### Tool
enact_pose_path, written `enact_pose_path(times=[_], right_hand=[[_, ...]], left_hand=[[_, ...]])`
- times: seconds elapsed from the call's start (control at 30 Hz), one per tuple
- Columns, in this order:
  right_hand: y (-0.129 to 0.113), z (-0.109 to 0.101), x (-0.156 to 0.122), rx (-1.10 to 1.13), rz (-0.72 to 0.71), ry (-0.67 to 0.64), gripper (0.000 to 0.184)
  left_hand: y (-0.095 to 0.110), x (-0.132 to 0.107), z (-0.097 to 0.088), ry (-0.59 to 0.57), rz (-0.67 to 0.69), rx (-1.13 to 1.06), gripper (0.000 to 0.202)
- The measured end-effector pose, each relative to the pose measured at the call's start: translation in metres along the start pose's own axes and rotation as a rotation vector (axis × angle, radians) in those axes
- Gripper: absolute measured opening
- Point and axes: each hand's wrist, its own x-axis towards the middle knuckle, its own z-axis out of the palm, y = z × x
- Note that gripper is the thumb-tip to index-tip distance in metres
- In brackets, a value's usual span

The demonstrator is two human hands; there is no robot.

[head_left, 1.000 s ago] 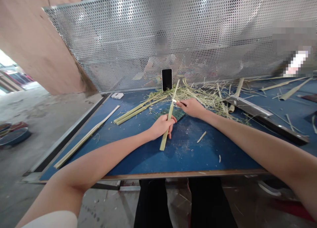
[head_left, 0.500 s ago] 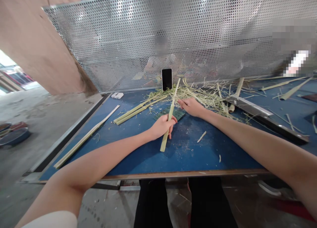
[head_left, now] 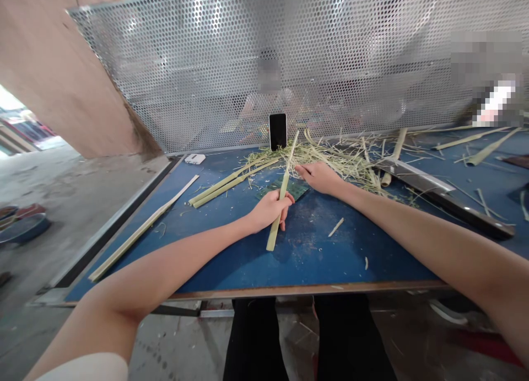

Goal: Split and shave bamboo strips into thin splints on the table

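In the middle of the head view, my left hand (head_left: 270, 209) is closed around a pale green bamboo strip (head_left: 286, 178). The strip slants upward away from me, its wide lower end below my hand and its thin tip near the phone. My right hand (head_left: 320, 178) is curled shut just right of the strip's upper half; what its fingers hold, if anything, is hidden. Under the strip lies a dark green mat (head_left: 264, 190), partly covered by my left hand. Behind both hands spreads a heap of thin pale shavings (head_left: 345, 163).
A phone (head_left: 278, 132) stands upright before a perforated metal screen (head_left: 198, 72). Two bamboo strips (head_left: 231, 183) lie left of the mat, one longer strip (head_left: 142, 229) farther left. A large dark-handled knife (head_left: 438, 192) rests at right on the blue table (head_left: 231, 268).
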Motion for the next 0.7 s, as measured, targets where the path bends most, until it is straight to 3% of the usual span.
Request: enact_pose_path(times=[0.13, 0.33, 0.6, 0.7], right_hand=[[0.0024, -0.0006, 0.0014, -0.009, 0.023, 0.023, 0.075], [-0.0045, -0.0028, -0.0034, -0.053, -0.065, -0.058, 0.07], [-0.001, -0.0037, -0.0001, -0.064, 0.095, 0.053, 0.072], [0.0002, -0.0047, 0.0007, -0.034, 0.086, 0.04, 0.072]], left_hand=[[0.0016, -0.0013, 0.0005, -0.015, -0.001, 0.01, 0.005], [0.0011, -0.0013, 0.0013, -0.006, 0.006, 0.008, 0.006], [0.0017, -0.0012, 0.0013, -0.007, -0.01, -0.001, 0.006], [0.0013, -0.0016, 0.0018, -0.007, -0.001, 0.006, 0.007]])
